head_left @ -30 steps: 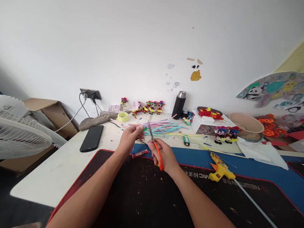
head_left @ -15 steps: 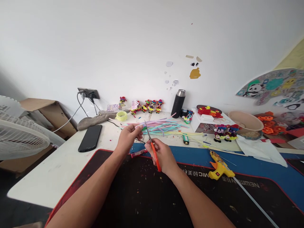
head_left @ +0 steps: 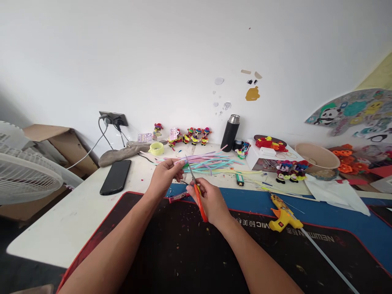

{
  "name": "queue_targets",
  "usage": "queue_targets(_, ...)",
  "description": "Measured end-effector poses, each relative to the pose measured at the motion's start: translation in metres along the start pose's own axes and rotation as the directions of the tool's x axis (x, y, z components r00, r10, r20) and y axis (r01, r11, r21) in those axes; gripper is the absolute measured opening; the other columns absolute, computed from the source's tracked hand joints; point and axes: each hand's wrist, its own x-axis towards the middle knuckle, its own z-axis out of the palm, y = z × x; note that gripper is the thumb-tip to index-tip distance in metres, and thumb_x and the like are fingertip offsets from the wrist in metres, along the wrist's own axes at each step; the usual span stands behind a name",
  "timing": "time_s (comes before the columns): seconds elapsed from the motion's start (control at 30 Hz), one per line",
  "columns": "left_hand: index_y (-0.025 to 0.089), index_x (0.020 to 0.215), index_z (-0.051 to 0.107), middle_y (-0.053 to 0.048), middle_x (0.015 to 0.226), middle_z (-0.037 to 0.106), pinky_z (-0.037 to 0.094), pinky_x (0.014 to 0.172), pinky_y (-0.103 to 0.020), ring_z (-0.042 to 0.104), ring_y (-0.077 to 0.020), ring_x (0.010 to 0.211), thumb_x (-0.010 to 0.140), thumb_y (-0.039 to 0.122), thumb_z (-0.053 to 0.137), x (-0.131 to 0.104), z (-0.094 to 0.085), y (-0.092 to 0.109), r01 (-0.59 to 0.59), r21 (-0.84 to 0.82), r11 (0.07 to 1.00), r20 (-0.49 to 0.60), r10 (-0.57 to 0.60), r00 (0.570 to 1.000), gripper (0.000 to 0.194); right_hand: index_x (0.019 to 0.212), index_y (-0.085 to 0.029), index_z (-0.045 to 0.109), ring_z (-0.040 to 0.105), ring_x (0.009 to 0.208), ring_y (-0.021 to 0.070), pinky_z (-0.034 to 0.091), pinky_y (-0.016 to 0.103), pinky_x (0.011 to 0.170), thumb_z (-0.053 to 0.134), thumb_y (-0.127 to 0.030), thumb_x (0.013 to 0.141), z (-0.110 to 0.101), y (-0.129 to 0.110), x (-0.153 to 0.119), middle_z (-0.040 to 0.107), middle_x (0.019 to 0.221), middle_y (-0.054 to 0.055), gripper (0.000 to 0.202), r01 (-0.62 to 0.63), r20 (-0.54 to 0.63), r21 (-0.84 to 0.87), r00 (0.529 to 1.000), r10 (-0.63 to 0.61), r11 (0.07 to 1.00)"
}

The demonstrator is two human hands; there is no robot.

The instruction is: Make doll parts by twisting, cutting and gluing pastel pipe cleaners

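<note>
My right hand [head_left: 211,200] grips a pair of scissors [head_left: 200,202] by the orange handles, blades pointing up and away from me. To its left, my left hand [head_left: 167,175] is closed in a pinch. A bit of green shows at those fingertips, too small to name. The blade tips are just right of the left fingers. Behind both hands lies a loose pile of pastel pipe cleaners [head_left: 214,163], pink, lilac and turquoise. A pink printed packet [head_left: 179,197] rests on the mat below the hands.
A yellow glue gun [head_left: 283,214] lies on the black mat [head_left: 183,253] at right. A phone [head_left: 115,177] and a fan [head_left: 27,163] are at left. Small figures [head_left: 196,136], a black flask [head_left: 230,134] and a green lighter [head_left: 239,179] stand or lie farther back.
The hands and scissors have hardly moved. The view has shifted very slightly.
</note>
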Motion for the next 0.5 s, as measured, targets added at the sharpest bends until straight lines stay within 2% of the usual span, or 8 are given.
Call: queue_targets(0.5, 0.015, 0.082, 0.071, -0.002, 0.061, 0.064, 0.043, 0.048, -0.027, 0.056, -0.0140, 0.051, 0.073, 0.053, 0.083, 0.0038, -0.0012, -0.0041, 0.018, 0.018, 1.000, 0.005, -0.018, 1.000, 0.041, 0.097, -0.025, 0.070, 0.045, 0.057, 0.0148, 0.036, 0.026, 0.056, 0.069, -0.045, 0.088, -0.0011, -0.0003, 0.0013, 0.060, 0.069, -0.001, 0.022, -0.041, -0.007, -0.046, 0.999, 0.040, 0.998)
